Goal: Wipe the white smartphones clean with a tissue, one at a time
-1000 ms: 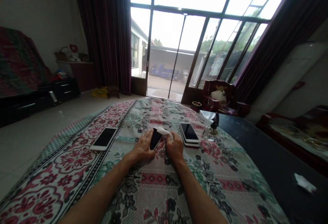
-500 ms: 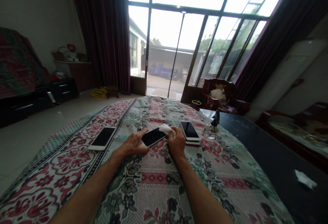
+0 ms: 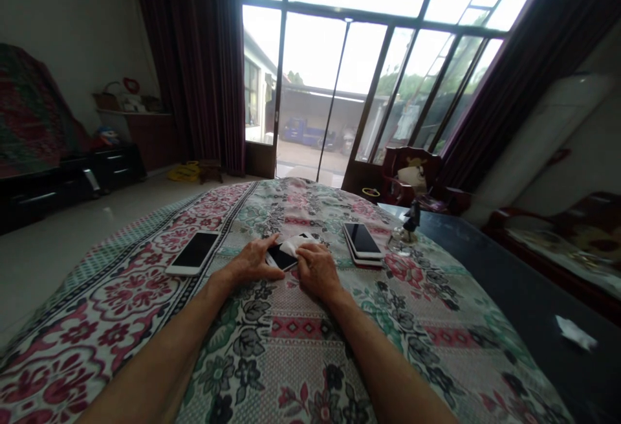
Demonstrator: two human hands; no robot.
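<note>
A smartphone (image 3: 280,259) with a dark screen lies on the flowered cloth in front of me. My left hand (image 3: 253,259) grips its left end between thumb and fingers. In my right hand (image 3: 317,270) a white tissue (image 3: 294,243) is pinched, pressed on the phone's screen. Part of the phone is hidden under the tissue and the right hand. To the left lies a white smartphone (image 3: 195,252), screen up. Right of my right hand is a stack of phones, the top one a white-edged smartphone (image 3: 363,241) with a dark screen.
The patterned cloth (image 3: 301,362) covers the surface under the phones. Beyond its right edge runs a dark tabletop (image 3: 490,268) with a crumpled white tissue (image 3: 576,333). A small dark figurine (image 3: 411,220) on a clear base stands behind the phone stack. A wooden chair (image 3: 412,175) is farther back.
My right hand has moved left with the tissue, from the phone's right end to the middle of its screen. The left hand keeps its grip at the left end.
</note>
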